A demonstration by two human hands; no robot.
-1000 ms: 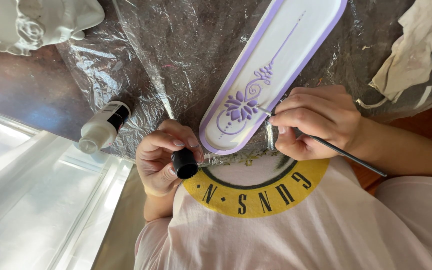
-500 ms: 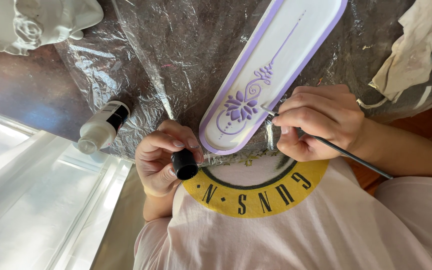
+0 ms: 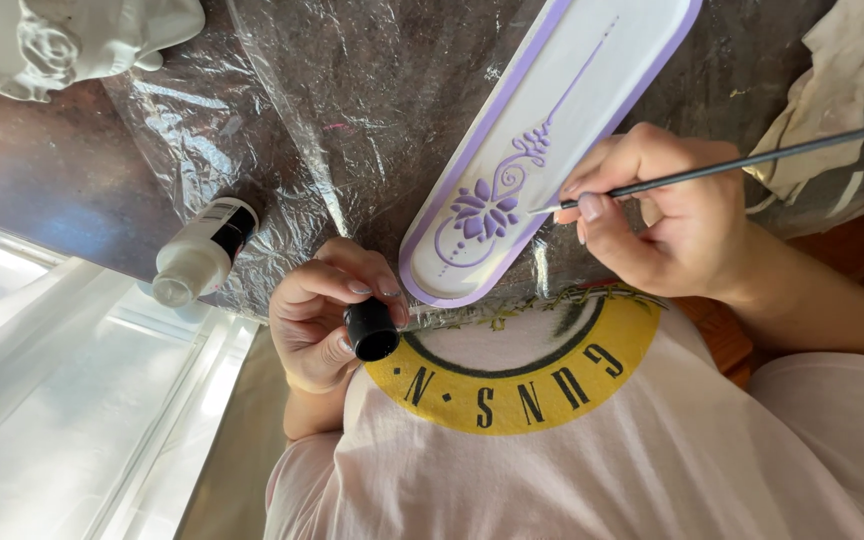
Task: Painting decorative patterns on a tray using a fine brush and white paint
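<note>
The left hand (image 3: 317,315) is curled shut around a small black cap (image 3: 371,330), which is pinched between the thumb and the fingers with its open end turned toward the camera, just beside the near end of a long oval tray (image 3: 592,75). The right hand (image 3: 667,215) is closed on a thin dark paintbrush (image 3: 742,162), held like a pen between thumb and fingertips; the handle is seen running out past the hand toward the right edge of the view, and the fine tip is laid against the tray close to a purple flower design (image 3: 477,212). The tray is white with a lilac rim and is set slantwise on a sheet of crinkled clear plastic (image 3: 352,90) spread over a dark table (image 3: 42,170); a purple scroll and a thin line are painted above the flower along the tray's length. An open white paint bottle (image 3: 202,250) with a dark label is lying on its side on the plastic, left of the left hand and apart from it. A white moulded figure (image 3: 62,35) is seen at the top left corner, and a stained cloth (image 3: 842,70) at the top right, beyond the brush handle
</note>
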